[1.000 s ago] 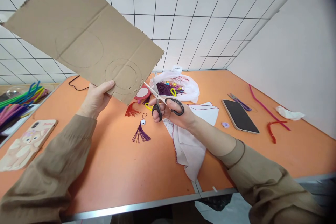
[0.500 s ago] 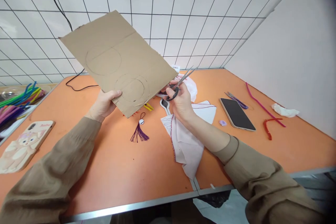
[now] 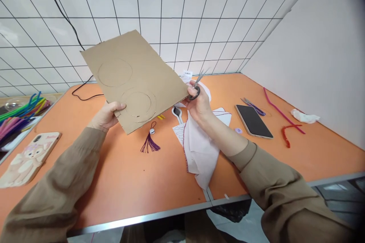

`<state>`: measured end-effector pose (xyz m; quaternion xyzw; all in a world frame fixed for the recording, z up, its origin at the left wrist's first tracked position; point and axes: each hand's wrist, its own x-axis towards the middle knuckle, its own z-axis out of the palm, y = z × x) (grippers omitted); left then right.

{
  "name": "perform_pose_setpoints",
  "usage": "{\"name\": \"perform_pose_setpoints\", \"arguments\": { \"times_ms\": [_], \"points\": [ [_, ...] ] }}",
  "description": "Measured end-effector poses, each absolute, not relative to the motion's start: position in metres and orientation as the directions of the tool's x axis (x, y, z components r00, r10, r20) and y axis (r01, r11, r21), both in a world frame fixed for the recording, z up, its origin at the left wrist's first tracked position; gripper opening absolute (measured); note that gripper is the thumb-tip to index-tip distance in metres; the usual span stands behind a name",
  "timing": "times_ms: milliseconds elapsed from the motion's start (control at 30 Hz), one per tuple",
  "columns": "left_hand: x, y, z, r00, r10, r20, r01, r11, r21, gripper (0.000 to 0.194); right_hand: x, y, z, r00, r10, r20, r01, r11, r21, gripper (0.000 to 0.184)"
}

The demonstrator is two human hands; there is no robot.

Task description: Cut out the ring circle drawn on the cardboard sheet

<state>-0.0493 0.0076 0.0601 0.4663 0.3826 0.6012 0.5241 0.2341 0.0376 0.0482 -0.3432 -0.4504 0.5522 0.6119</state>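
My left hand (image 3: 107, 115) grips a brown cardboard sheet (image 3: 148, 72) by its lower left edge, thumb on top. Drawn circles mark the sheet: one at the upper left and a ringed pair near my thumb. Scissors (image 3: 196, 91) with black handles are in my right hand (image 3: 198, 102), blades pointing up and away from the cardboard. That hand also touches the sheet's right corner; its fingers behind the corner are partly hidden. Below the sheet lies a purple tassel (image 3: 150, 142) with a small white bell (image 3: 152, 131). White cloth (image 3: 201, 152) rests under my right wrist.
A dark-screened phone (image 3: 253, 121), purple-handled scissors (image 3: 255, 107), pipe cleaners (image 3: 279, 108) and crumpled tissue (image 3: 305, 116) lie on the right. At left are a phone in a cartoon case (image 3: 31, 159) and colourful pipe cleaners (image 3: 23, 110). A tiled wall (image 3: 148, 7) stands behind.
The cardboard has come lower and turned, its far end moving right. My right hand has swung the scissors away from the drawn circles and moved to the sheet's right corner.
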Motion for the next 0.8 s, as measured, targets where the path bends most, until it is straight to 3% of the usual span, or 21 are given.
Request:
{"name": "perform_pose_setpoints", "arguments": {
  "times_ms": [133, 300, 433, 500, 600, 700, 800],
  "points": [
    [-0.05, 0.002, 0.062, -0.038, 0.998, 0.058, -0.328, -0.067, 0.942, 0.051, 0.246, 0.044, 0.047, -0.158, 0.983, 0.096, -0.37, 0.031, -0.928, 0.04],
    [-0.037, -0.014, 0.062, -0.043, 0.997, -0.066, -0.401, 0.043, 0.915, 0.029, 0.25, 0.052, 0.039, -0.155, 0.981, 0.121, -0.36, 0.058, -0.931, 0.042],
    [-0.017, -0.038, 0.057, 0.058, 0.998, -0.032, -0.483, 0.056, 0.874, 0.031, 0.252, 0.058, 0.032, -0.148, 0.978, 0.146, -0.353, 0.085, -0.932, 0.046],
    [-0.007, -0.048, 0.052, 0.12, 0.988, -0.093, -0.456, 0.138, 0.879, 0.034, 0.253, 0.06, 0.029, -0.15, 0.976, 0.158, -0.323, 0.103, -0.941, 0.046],
    [0.005, -0.055, 0.045, 0.08, 0.99, -0.117, -0.46, 0.14, 0.877, 0.042, 0.254, 0.062, 0.027, -0.012, 0.972, 0.235, -0.208, 0.227, -0.951, 0.044],
    [0.01, -0.055, 0.039, 0.018, 0.996, -0.086, -0.495, 0.083, 0.865, 0.05, 0.25, 0.053, 0.034, 0.2, 0.879, 0.432, -0.037, 0.447, -0.894, 0.043],
    [0.012, -0.056, 0.037, -0.044, 0.995, -0.087, -0.503, 0.053, 0.863, 0.051, 0.237, 0.024, 0.045, 0.074, 0.856, 0.511, -0.086, 0.516, -0.852, 0.04]
  ]
}}
